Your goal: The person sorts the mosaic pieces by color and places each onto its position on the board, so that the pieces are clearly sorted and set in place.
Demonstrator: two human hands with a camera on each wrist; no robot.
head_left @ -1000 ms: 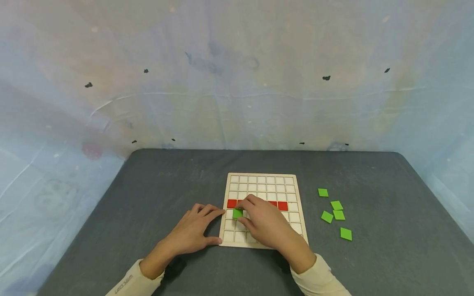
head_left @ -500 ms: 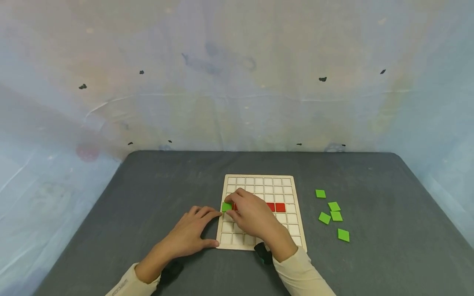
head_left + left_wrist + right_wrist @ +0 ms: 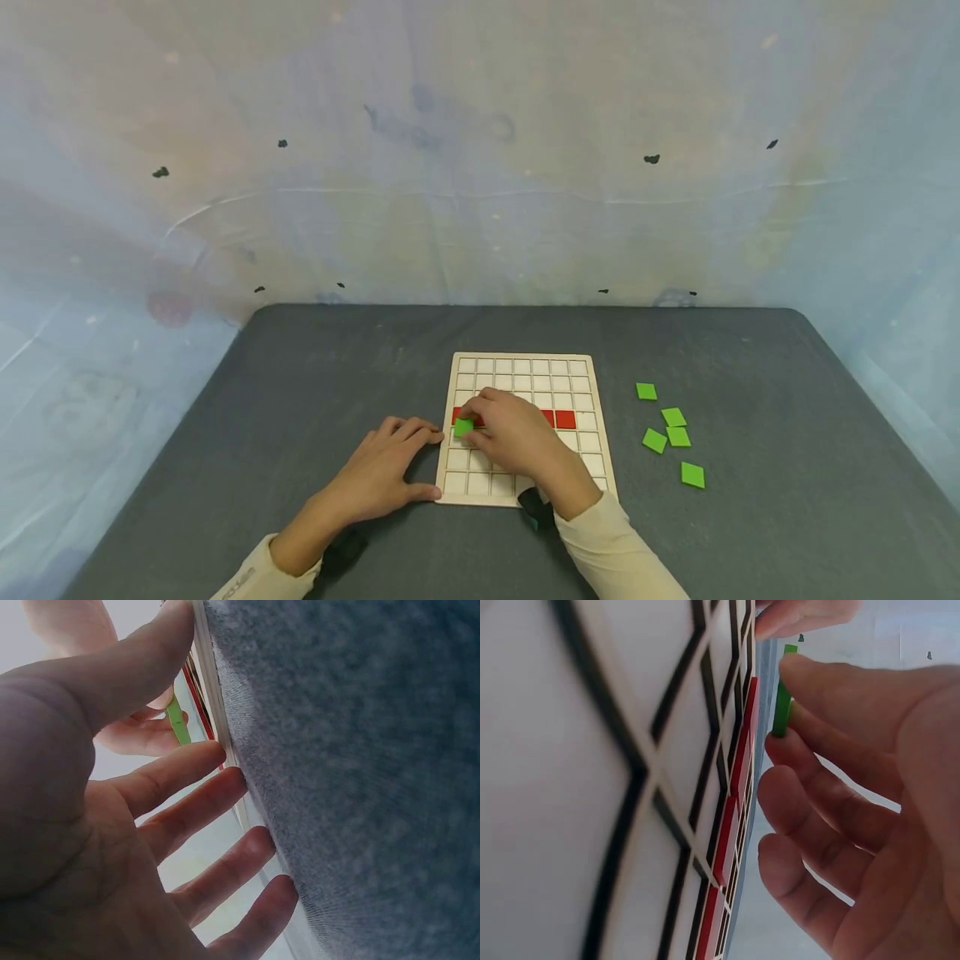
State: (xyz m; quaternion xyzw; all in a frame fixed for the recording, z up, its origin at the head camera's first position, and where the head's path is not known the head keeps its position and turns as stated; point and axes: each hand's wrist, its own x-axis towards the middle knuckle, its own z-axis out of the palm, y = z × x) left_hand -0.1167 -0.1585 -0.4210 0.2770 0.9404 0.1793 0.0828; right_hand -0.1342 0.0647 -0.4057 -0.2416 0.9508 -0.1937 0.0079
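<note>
Pale blue, paint-smudged sheeting hangs behind and to both sides of a dark grey table (image 3: 300, 400), which fills the lower half of the head view. On it, near the front edge and about centre, lies a pale wooden grid board (image 3: 525, 365) with square pockets — a row of red tiles (image 3: 565, 419) already sits across its middle, partly hidden by the right hand.

Cream sleeves come in from the near edge. The left hand (image 3: 386, 465) lies flat on the table with its fingers spread and relaxed, fingertips touching the board's left edge and the thumb by its near-left corner; judging by that, it is there to keep the board from sliding, and it holds nothing. The left wrist view shows the same: straight fingers (image 3: 191, 766) laid along the board's rim.

The right hand (image 3: 510, 433) reaches over the board's left part and pinches a green tile (image 3: 463, 427) between thumb and fingertips. The tile hangs just above the leftmost pockets, beside the left end of the red row — tilted, not seated, as the right wrist view makes plain, where it stands edge-on (image 3: 781, 690) clear of the board.

Well apart, on the table right of the board, five loose green tiles (image 3: 672, 417) lie scattered within easy reach of that hand.
</note>
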